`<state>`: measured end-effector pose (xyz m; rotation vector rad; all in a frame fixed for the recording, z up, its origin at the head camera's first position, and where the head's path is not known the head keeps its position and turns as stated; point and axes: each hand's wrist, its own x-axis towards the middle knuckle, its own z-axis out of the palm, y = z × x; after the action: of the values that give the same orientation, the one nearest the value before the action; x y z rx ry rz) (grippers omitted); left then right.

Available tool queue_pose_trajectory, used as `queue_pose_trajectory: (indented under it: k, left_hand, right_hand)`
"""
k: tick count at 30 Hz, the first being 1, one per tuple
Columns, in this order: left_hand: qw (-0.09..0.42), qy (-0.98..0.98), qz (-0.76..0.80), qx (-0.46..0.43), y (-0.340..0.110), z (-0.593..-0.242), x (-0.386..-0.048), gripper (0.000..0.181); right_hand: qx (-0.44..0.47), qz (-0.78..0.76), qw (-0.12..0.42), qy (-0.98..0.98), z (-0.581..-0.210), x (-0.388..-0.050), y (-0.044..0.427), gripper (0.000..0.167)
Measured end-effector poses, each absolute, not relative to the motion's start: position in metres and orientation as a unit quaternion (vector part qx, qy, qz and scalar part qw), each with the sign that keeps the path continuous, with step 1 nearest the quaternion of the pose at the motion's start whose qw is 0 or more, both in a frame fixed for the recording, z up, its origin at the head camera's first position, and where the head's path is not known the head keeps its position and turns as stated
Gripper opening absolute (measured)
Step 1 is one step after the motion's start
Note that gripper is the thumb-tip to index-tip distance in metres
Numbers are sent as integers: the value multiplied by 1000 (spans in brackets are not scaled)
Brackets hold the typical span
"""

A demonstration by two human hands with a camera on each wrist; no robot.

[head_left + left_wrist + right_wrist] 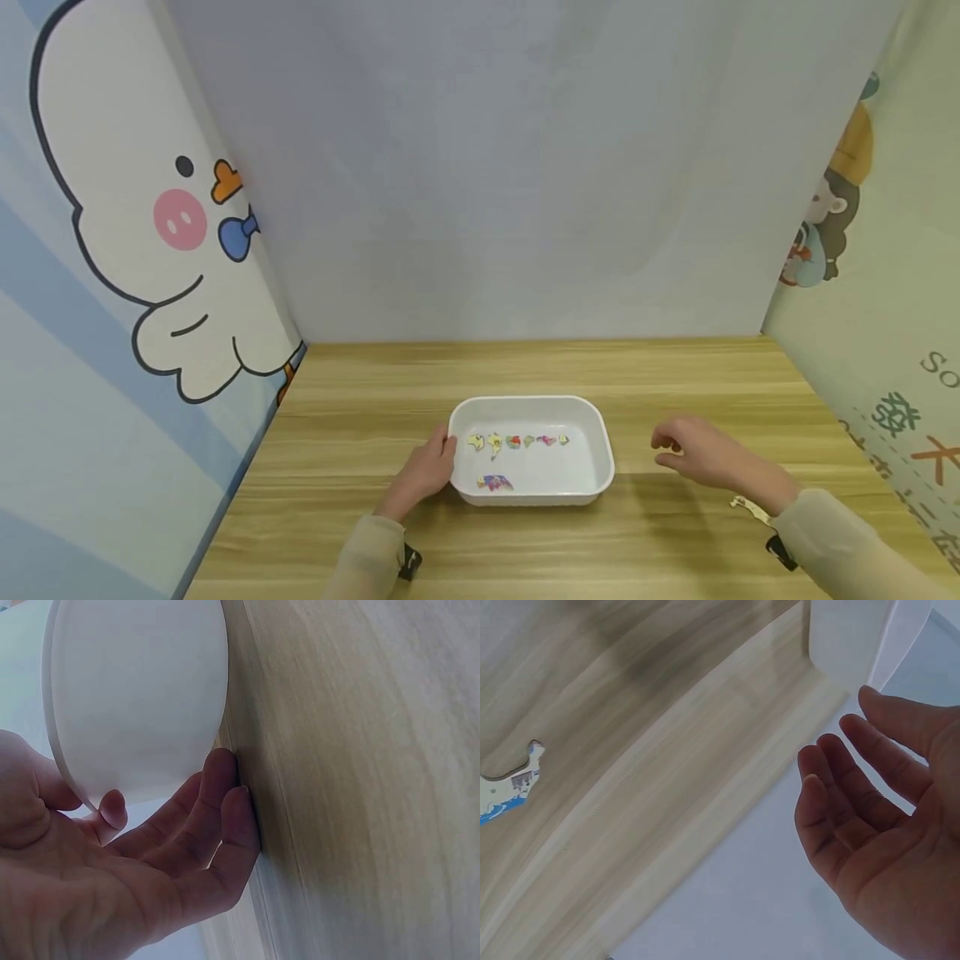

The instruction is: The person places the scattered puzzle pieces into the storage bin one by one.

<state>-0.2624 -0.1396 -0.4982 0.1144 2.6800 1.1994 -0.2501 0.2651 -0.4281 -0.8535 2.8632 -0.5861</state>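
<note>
A white plastic tray stands on the wooden table, with several small printed puzzle pieces in a row inside it. A larger purple puzzle piece lies near its front left. My left hand grips the tray's left rim; in the left wrist view the thumb and a finger close on the edge of the tray while other fingers touch the tabletop. To the right of the tray, my right hand hovers with loosely bent fingers, holding nothing. Below its wrist lies a curved cream puzzle piece, blue-edged in the right wrist view.
The wood-grain table meets a pale grey curtain at the back. A cartoon-printed blue panel borders the left side, and a light green printed panel the right.
</note>
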Motion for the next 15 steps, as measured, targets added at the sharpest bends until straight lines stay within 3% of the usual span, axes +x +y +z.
queue_pose_trajectory:
  k: [15]
  left_hand:
    - [99, 907, 407, 35, -139, -496, -261, 28]
  right_hand:
    - [-274, -204, 102, 934, -446, -234, 309, 24]
